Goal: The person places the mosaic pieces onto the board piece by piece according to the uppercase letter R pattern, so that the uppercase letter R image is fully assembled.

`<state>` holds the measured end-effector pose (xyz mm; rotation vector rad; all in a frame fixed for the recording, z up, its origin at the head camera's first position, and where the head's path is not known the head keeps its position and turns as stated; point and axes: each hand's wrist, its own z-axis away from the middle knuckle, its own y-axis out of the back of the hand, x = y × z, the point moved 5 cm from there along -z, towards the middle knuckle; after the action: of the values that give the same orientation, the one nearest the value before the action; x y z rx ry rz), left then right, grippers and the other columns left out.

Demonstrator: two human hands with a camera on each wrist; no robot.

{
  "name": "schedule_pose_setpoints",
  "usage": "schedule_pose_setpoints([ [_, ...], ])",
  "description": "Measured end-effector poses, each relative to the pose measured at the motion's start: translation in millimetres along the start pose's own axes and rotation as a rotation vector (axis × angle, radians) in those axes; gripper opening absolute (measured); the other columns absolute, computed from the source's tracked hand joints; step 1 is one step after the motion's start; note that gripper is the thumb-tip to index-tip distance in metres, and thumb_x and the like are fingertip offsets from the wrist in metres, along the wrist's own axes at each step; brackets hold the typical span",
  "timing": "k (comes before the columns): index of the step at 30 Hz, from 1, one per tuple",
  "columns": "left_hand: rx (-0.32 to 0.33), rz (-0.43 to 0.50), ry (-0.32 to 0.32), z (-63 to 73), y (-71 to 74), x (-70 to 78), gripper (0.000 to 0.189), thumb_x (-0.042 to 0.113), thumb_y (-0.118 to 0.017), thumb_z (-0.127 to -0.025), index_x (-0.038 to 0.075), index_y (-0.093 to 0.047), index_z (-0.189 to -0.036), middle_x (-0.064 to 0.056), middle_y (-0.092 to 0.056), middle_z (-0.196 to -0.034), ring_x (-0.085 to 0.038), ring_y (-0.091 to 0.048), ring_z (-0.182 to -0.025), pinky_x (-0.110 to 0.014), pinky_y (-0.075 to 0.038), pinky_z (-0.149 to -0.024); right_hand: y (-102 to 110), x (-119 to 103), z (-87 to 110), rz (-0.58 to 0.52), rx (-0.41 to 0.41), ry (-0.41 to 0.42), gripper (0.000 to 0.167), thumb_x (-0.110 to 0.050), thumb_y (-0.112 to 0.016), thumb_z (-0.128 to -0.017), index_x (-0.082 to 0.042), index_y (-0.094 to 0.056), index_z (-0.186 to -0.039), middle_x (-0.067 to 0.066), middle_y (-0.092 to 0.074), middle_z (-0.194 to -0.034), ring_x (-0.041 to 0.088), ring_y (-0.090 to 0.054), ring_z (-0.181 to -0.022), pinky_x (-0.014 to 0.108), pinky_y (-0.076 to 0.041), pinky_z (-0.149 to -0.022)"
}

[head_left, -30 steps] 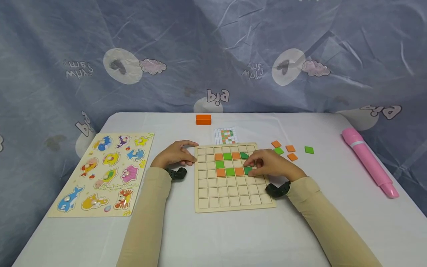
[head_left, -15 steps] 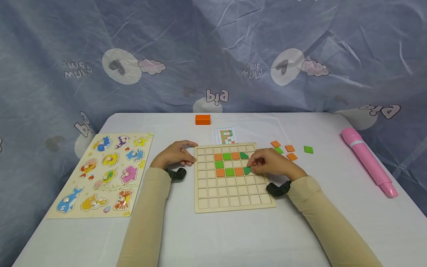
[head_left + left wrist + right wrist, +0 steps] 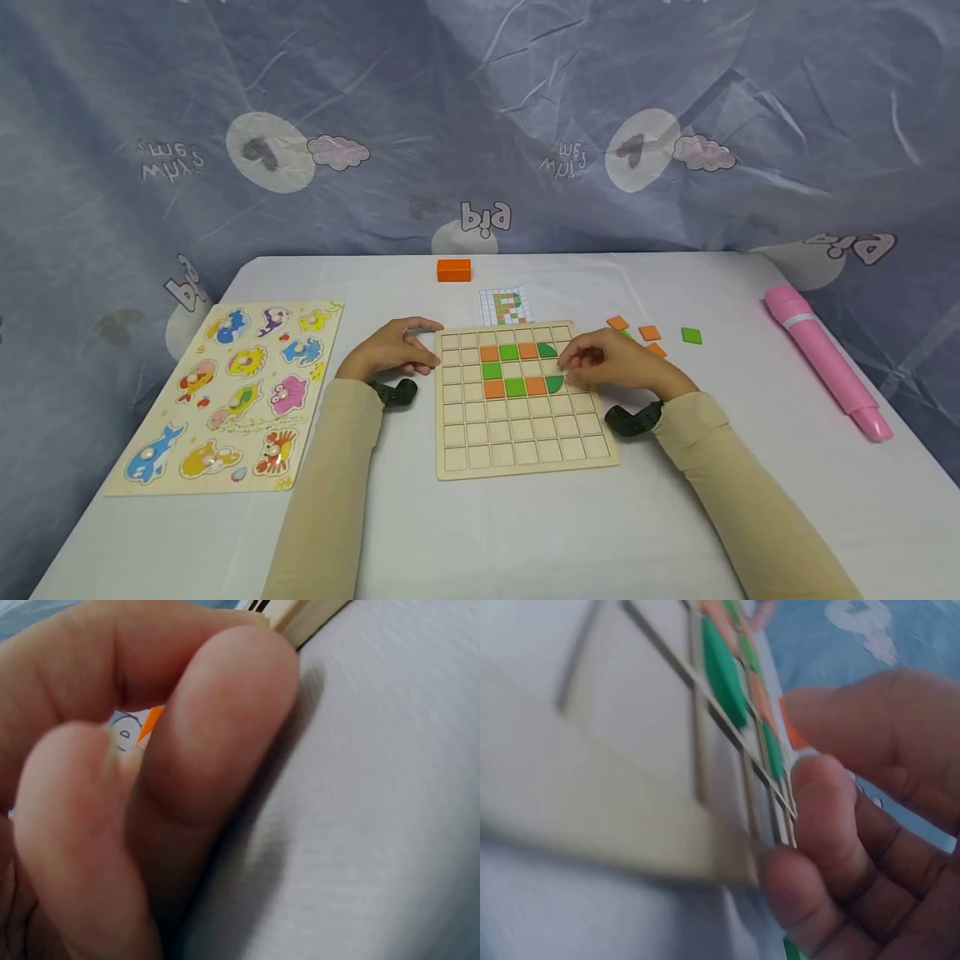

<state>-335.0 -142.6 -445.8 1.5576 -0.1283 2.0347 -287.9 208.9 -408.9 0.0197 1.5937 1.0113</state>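
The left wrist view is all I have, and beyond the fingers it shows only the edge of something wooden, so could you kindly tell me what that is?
Observer: It is a wooden grid board, with seven square tiles and two rounded dark green pieces set in its cells.

Operator: Thank you; would you mind telling me where the right hand is?

Observer: The right hand reaches over the board's right edge, beside the rounded pieces, and I see no tile in it.

Operator: Could you also say whether any tiles lie off the board?

Observer: Yes, loose orange and green tiles lie on the table to the board's right.
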Motion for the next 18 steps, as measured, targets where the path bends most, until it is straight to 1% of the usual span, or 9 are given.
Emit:
schedule_pose_setpoints([
  [2,0.004,0.012,0.011,0.2,0.0,0.4,0.073,-0.001,-0.083,-0.09,0.007,-0.054,-0.156,-0.005,-0.073,-0.078,-0.008,-0.069,-0.06,-0.016,-0.048,-0.053,6.1,3.8,3.7,-0.055,0.003,-0.032,0.019,-0.002,-0.078,-0.097,0.004,-0.076,-0.115,0.004,-0.069,-0.096,0.012,-0.06,-0.085,0.022,-0.051,-0.078],
  [6,0.009,0.027,0.024,0.0,-0.4,0.7,0.074,-0.002,-0.083,-0.089,0.008,-0.054,-0.156,-0.005,-0.072,-0.077,-0.008,-0.068,-0.059,-0.015,-0.047,-0.051,21.1,10.9,13.7,-0.107,0.047,-0.067,0.026,-0.005,-0.077,-0.099,0.005,-0.074,-0.123,0.007,-0.07,-0.106,0.012,-0.063,-0.09,0.024,-0.053,-0.082],
  [9,0.006,0.026,0.02,-0.2,-1.2,0.4,0.074,-0.002,-0.083,-0.089,0.007,-0.054,-0.156,-0.005,-0.072,-0.077,-0.008,-0.068,-0.059,-0.015,-0.047,-0.051,33.1,15.5,21.3,-0.148,0.098,-0.059,0.028,-0.006,-0.073,-0.102,0.007,-0.072,-0.127,0.007,-0.071,-0.108,0.014,-0.063,-0.086,0.027,-0.054,-0.077],
  [13,0.003,0.022,0.018,-0.5,-1.6,-0.4,0.075,-0.002,-0.084,-0.089,0.006,-0.054,-0.157,-0.005,-0.072,-0.077,-0.008,-0.069,-0.059,-0.016,-0.047,-0.051,48.3,24.5,31.8,-0.223,0.163,-0.074,0.029,-0.009,-0.069,-0.105,0.006,-0.069,-0.13,0.005,-0.072,-0.102,0.014,-0.058,-0.075,0.028,-0.048,-0.062],
  [15,0.005,0.016,0.02,-0.7,-1.4,-0.6,0.075,-0.001,-0.084,-0.089,0.006,-0.054,-0.157,-0.005,-0.072,-0.077,-0.008,-0.068,-0.059,-0.016,-0.047,-0.052,55.7,30.8,37.5,-0.252,0.196,-0.095,0.028,-0.011,-0.07,-0.105,0.001,-0.071,-0.13,0.002,-0.075,-0.107,0.013,-0.058,-0.076,0.028,-0.047,-0.061],
  [16,0.006,0.014,0.021,-0.8,-1.4,-0.6,0.075,-0.001,-0.084,-0.089,0.007,-0.054,-0.157,-0.006,-0.072,-0.077,-0.008,-0.068,-0.059,-0.016,-0.047,-0.052,59.5,34.2,40.8,-0.262,0.213,-0.105,0.027,-0.011,-0.07,-0.105,-0.001,-0.072,-0.13,0.001,-0.075,-0.107,0.013,-0.058,-0.076,0.028,-0.048,-0.062],
  [18,0.007,0.008,0.024,-0.6,-1.2,-0.5,0.075,-0.001,-0.084,-0.089,0.007,-0.054,-0.157,-0.006,-0.073,-0.078,-0.008,-0.068,-0.059,-0.016,-0.047,-0.052,66.7,41.5,47.6,-0.278,0.248,-0.124,0.025,-0.012,-0.071,-0.105,-0.005,-0.074,-0.129,-0.001,-0.076,-0.109,0.013,-0.06,-0.08,0.029,-0.053,-0.068],
])
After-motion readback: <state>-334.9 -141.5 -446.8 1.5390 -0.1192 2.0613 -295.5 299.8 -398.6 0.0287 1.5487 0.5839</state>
